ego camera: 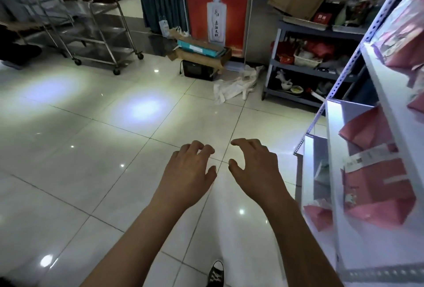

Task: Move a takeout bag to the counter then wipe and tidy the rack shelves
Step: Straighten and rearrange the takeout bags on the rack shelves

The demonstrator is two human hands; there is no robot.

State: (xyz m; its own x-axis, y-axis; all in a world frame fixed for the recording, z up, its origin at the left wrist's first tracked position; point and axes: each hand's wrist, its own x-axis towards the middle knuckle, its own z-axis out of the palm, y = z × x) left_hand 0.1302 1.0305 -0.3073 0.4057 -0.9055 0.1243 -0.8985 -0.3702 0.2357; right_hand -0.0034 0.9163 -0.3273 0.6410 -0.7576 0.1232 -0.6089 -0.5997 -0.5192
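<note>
Holding both hands out over the floor, left hand [191, 167] and right hand [252, 165] side by side, a little apart, fingers loosely curled, gripping nothing. Probably getting ready to grab. Pink takeout bags [376, 190] sitting on the white rack [332, 130], just right.

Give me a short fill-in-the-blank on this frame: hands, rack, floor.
1. Both hands, left and right, hold ____.
2. The bags on the white rack are ____ in colour.
3. The rack stands on the person's ____ side.
4. The cart rolls on ____.

Missing: nothing; pink; right; wheels
</note>
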